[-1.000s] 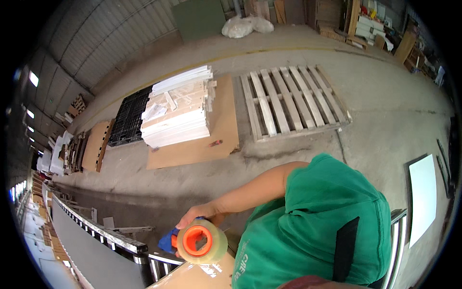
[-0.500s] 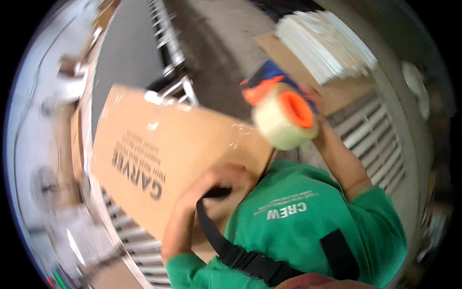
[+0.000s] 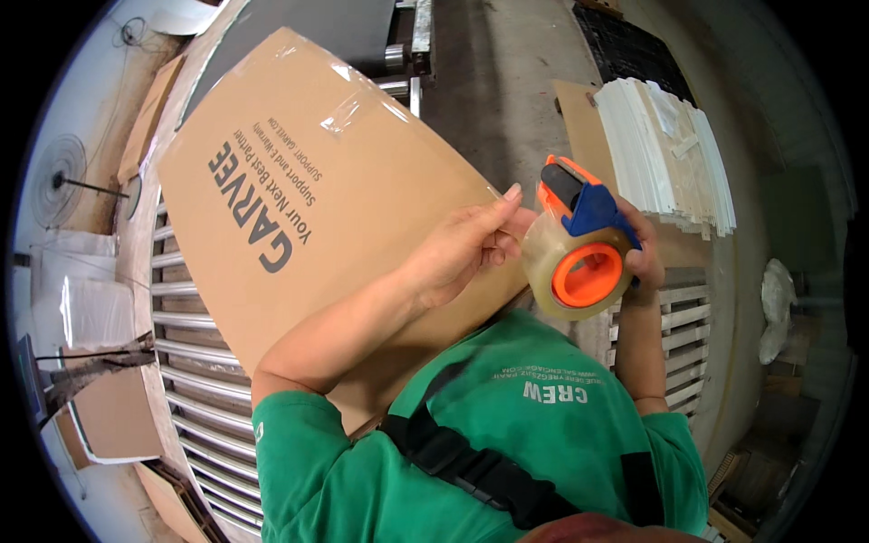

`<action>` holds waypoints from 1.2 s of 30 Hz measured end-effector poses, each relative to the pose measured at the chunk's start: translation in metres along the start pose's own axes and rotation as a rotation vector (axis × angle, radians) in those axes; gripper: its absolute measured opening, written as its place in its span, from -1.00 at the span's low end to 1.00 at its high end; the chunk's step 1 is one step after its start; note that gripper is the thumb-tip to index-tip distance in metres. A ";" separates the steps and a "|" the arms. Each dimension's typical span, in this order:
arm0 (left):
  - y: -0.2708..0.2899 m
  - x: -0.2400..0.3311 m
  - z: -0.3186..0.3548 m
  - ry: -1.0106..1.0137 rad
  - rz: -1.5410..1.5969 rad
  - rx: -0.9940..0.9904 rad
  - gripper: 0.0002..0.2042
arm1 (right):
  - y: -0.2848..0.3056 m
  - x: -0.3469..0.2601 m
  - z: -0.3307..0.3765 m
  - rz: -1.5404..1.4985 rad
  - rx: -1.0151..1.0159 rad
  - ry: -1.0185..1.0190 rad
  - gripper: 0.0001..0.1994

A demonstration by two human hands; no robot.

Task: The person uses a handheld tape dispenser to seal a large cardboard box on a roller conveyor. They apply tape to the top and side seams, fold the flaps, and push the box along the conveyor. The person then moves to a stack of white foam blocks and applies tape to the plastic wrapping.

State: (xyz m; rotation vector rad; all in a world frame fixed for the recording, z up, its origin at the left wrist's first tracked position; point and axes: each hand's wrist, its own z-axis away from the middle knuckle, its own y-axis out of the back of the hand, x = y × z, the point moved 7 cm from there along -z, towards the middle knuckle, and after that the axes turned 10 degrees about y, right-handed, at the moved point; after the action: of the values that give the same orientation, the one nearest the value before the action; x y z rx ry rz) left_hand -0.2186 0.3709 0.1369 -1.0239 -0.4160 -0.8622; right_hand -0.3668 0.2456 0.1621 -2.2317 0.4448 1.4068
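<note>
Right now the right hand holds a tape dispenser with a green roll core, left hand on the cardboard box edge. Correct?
Not quite: the head view shows the tape dispenser in the right hand has an orange roll core, not green. The left hand does rest on the cardboard box edge.

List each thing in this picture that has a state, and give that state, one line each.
Box: closed, clear tape across its top seam, lying on a roller conveyor.
Tape dispenser: loaded with a clear roll, held at the box's edge.
Left hand: flat on the box, fingertips at the tape.
Right hand: gripping the dispenser.
</note>
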 end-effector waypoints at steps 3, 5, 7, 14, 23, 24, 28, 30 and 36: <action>0.011 -0.005 0.002 -0.011 0.036 0.044 -0.59 | -0.006 -0.002 -0.003 0.172 -0.060 0.023 -0.19; 0.016 -0.007 0.005 -0.035 0.083 0.049 -0.66 | -0.013 -0.005 -0.007 0.277 -0.138 0.069 -0.22; 0.018 -0.011 0.007 -0.057 0.158 0.043 -0.73 | -0.022 -0.012 -0.013 0.371 -0.221 0.127 -0.25; 0.023 -0.018 0.016 -0.057 0.324 0.041 -0.76 | -0.031 -0.013 -0.010 0.360 -0.287 0.075 -0.25; 0.009 0.001 0.043 -0.623 -0.306 0.361 -0.48 | -0.023 0.012 -0.002 -0.107 -0.070 -0.109 -0.23; 0.007 0.003 0.046 -0.670 -0.377 0.415 -0.48 | -0.023 0.013 -0.001 -0.102 -0.066 -0.105 -0.24; 0.010 0.007 0.050 -0.840 -0.506 0.524 -0.56 | -0.022 0.018 0.003 -0.104 -0.012 -0.129 -0.28; 0.018 0.003 0.044 -0.837 -0.436 0.513 -0.64 | -0.024 0.019 0.005 -0.102 -0.038 -0.123 -0.29; 0.009 0.016 0.061 -1.109 -0.877 0.682 -0.86 | -0.032 0.015 0.004 -0.028 -0.043 -0.141 -0.31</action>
State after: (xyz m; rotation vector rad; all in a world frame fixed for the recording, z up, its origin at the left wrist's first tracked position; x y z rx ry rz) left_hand -0.1965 0.4193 0.1722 -0.5510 -2.0552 -0.7189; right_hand -0.3474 0.2742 0.1534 -2.1462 0.3367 1.5597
